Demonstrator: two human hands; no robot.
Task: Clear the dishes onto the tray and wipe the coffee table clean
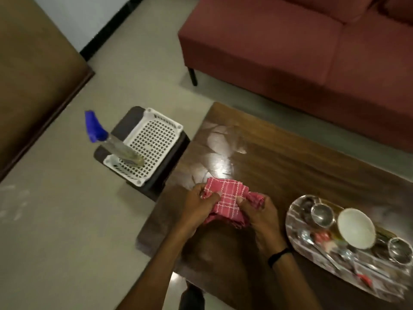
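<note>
One red checked cloth (225, 193) is held bunched just above the near-left part of the coffee table (290, 166), between both hands. To its right, on the same table, lies one oval metal tray (288, 224) carrying the dishes: one white bowl (356, 228), two small steel bowls, one (323, 214) beside the white bowl and the other (400, 250) at the tray's right end, and at least one spoon (307, 236). The rest of the cutlery is too blurred to count.

The table is dark wood with pale, shiny smears on its far-left corner. Beyond it stands one dark red sofa (290, 52). The floor (67, 220) is pale. Just left of the table, one white perforated basket (152, 139) sits on a dark stool (176, 153) and holds one spray bottle (120, 148) with a blue head.

The left hand (201, 202) has its fingers curled into the cloth's left edge, thumb on top. The right hand (259, 215) pinches the right side the same way, and a dark band (279, 256) circles that wrist.
</note>
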